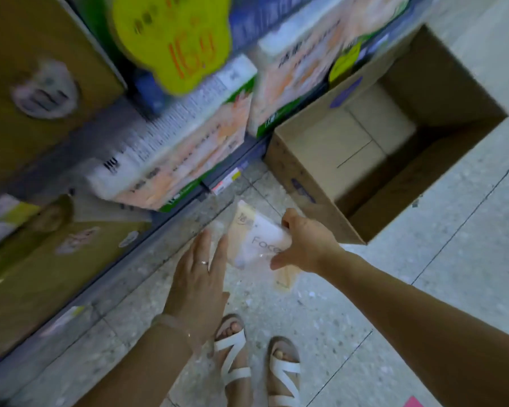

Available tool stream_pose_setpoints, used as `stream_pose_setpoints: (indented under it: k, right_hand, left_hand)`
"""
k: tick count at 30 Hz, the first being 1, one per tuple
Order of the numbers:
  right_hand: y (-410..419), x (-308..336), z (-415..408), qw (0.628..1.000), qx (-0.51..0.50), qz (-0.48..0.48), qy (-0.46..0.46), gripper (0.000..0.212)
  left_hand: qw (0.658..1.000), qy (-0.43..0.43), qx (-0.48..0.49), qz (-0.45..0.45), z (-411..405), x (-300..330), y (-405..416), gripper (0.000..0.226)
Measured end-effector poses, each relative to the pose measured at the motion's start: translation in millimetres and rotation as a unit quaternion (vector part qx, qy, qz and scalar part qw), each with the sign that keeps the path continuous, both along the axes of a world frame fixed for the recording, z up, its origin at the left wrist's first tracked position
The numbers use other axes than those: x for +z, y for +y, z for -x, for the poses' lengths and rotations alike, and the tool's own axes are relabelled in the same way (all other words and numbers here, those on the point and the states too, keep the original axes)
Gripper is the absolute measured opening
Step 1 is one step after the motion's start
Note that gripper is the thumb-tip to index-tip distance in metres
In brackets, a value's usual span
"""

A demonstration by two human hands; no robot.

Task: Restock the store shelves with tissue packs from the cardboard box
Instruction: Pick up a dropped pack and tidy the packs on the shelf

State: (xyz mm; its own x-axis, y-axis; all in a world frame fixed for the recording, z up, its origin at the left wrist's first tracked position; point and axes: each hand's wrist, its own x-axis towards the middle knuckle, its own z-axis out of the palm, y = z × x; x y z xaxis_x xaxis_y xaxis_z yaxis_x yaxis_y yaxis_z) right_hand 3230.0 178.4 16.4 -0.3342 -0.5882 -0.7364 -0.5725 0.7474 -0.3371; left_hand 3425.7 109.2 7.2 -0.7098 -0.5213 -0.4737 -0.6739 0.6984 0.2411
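A white and pale-orange tissue pack (pixel 257 242) in clear wrap, printed "Face", hangs low over the floor in front of the shelves. My right hand (pixel 306 243) grips its right end, thumb below and fingers curled over the top. My left hand (pixel 202 271), wearing a ring, reaches toward the pack's left edge with straight fingers; contact is unclear. The cardboard box (pixel 315 221) stands open on the floor to the right, its bare bottom showing. Tissue packs (pixel 174 151) sit stacked on the shelf (pixel 227 174) above, blurred.
A yellow price tag (pixel 174 39) hangs over the shelf. Brown cartons (pixel 41 83) fill the shelves at left. My sandalled feet (pixel 259 368) stand on the speckled tiled floor (pixel 453 259). A pink item (pixel 413 402) lies at the bottom right edge.
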Motion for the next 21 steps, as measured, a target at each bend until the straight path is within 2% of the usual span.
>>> stream_pose_setpoints:
  k: [2,5,7,9,13,17,21]
  right_hand:
    - [-8,59,3,1.0,0.011,0.024,0.005,0.071]
    - [-17,150,5,0.997,0.033,0.061,0.018,0.073]
    - [-21,214,2,0.994,0.051,0.096,0.031,0.074]
    - [-25,274,-3,0.987,0.072,0.137,0.048,0.067]
    - [-33,394,-19,0.965,0.145,0.199,0.09,0.063]
    - [-42,513,-56,0.923,0.223,0.27,0.162,0.064]
    - [-65,610,-103,0.883,0.261,0.354,0.164,0.064]
  left_hand:
    - [1.0,0.028,0.006,0.011,5,60,-3,0.119]
    - [0.995,0.081,0.024,0.05,8,147,-6,0.104]
    - [0.99,0.098,0.033,0.1,5,204,-8,0.109]
    - [0.977,0.15,0.051,0.139,-6,253,-9,0.114]
    - [0.94,0.231,0.067,0.242,-33,356,-2,0.095]
    - [0.909,0.273,0.099,0.3,-73,447,2,0.11]
    - [0.872,0.289,0.119,0.376,-121,532,-4,0.12]
